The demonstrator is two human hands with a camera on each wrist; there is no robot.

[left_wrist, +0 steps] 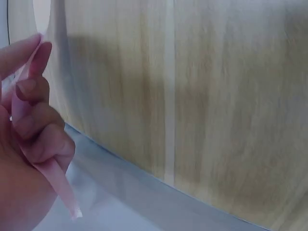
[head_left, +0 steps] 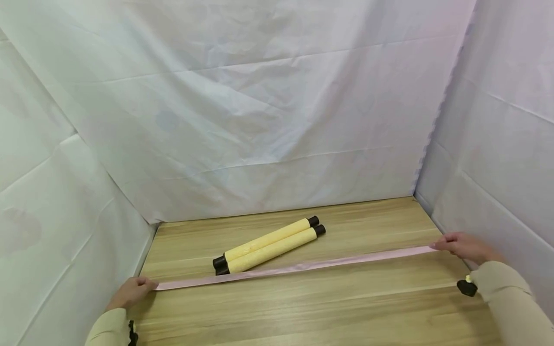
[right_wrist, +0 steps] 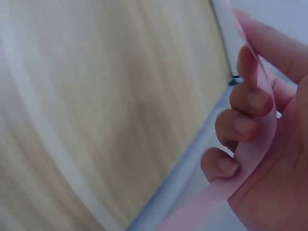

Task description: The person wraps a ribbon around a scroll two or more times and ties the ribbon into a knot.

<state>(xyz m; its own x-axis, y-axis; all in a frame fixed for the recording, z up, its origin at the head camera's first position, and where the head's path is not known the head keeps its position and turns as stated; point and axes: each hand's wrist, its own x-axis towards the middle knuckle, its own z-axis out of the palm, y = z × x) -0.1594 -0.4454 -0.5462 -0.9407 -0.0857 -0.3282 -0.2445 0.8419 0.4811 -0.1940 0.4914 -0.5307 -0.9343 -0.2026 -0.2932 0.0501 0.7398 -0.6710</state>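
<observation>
A long pink ribbon [head_left: 320, 265] is stretched nearly straight across the table between both hands. At its left end my left hand [head_left: 133, 291] pinches it between thumb and forefinger; the left wrist view shows the ribbon's tail [left_wrist: 61, 188] running through the curled fingers and out below the palm. My right hand [head_left: 465, 246] pinches the other end, and in the right wrist view a pink tail [right_wrist: 250, 154] passes under the curled fingers. Behind the ribbon, two pale yellow rolls [head_left: 270, 245] with black ends lie side by side at a slant; the ribbon overlaps their near left end in the head view.
The wood-grain table [head_left: 303, 312] is enclosed by white cloth at the back [head_left: 259, 120], left [head_left: 65, 230] and right [head_left: 497, 144]. My right hand is close to the right cloth wall, my left hand close to the left one.
</observation>
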